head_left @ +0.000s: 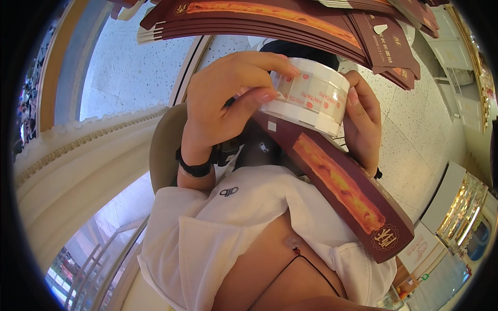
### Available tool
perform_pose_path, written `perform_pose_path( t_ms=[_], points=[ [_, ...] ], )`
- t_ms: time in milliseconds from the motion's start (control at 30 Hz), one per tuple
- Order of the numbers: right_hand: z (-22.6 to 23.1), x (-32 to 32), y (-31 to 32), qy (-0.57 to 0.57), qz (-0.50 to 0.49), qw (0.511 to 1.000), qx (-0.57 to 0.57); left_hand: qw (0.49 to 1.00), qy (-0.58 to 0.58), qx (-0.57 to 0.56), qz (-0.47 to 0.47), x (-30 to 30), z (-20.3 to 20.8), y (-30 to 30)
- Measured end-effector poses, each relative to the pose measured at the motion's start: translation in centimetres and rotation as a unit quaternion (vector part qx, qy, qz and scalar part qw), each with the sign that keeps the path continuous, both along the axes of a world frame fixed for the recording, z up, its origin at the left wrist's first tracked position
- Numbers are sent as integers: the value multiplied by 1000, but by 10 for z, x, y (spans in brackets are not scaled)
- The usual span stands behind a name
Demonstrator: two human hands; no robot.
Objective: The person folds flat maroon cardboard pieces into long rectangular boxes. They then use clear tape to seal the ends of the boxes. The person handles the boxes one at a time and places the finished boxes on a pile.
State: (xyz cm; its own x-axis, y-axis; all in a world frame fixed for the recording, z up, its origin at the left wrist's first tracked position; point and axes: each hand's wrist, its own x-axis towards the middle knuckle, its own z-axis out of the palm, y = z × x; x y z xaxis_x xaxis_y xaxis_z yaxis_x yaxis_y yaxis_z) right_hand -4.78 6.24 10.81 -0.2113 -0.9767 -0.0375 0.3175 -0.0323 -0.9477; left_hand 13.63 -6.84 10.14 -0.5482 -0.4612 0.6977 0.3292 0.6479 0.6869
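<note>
The person's right hand (364, 127) is clamped on the right side of a clear tape roll (314, 98); the left hand (220, 96) has thumb and forefinger apart, the forefinger's tip on the roll's upper left and the thumb by its edge, though whether they pinch the tape cannot be told; just below the fingers, a long maroon box (345, 194) lies slanted over the person's white shirt (218, 228); beyond the fingertips is a stack of flat maroon boxes (259, 23); past the right fingers spreads a pale tiled floor (410, 145), with a lit display case (461, 207) farther out; left of the left fingers hang a brown chair back (163, 150) and a cream curtain (83, 150).
</note>
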Motion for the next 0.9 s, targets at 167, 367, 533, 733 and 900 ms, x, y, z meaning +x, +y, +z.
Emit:
perform_pose_path(
  t_ms=[167, 367, 533, 733, 900],
  points=[
    [1, -2, 2, 21, 3, 1000, -9, 993, 54, 107, -7, -1, -7, 2],
    [-3, -12, 3, 93, 23, 995, -29, 979, 88, 178, 54, -3, -13, -3],
    [8, -12, 9, 156, -46, 987, -16, 961, 101, 203, 157, 1, -11, -18],
    [1, -27, 2, 462, -292, 837, -30, 931, 65, 327, 147, -23, -13, -6],
    [-6, -35, -5, 570, -379, 729, -25, 915, 82, 390, 53, -70, -66, 7]
  ],
)
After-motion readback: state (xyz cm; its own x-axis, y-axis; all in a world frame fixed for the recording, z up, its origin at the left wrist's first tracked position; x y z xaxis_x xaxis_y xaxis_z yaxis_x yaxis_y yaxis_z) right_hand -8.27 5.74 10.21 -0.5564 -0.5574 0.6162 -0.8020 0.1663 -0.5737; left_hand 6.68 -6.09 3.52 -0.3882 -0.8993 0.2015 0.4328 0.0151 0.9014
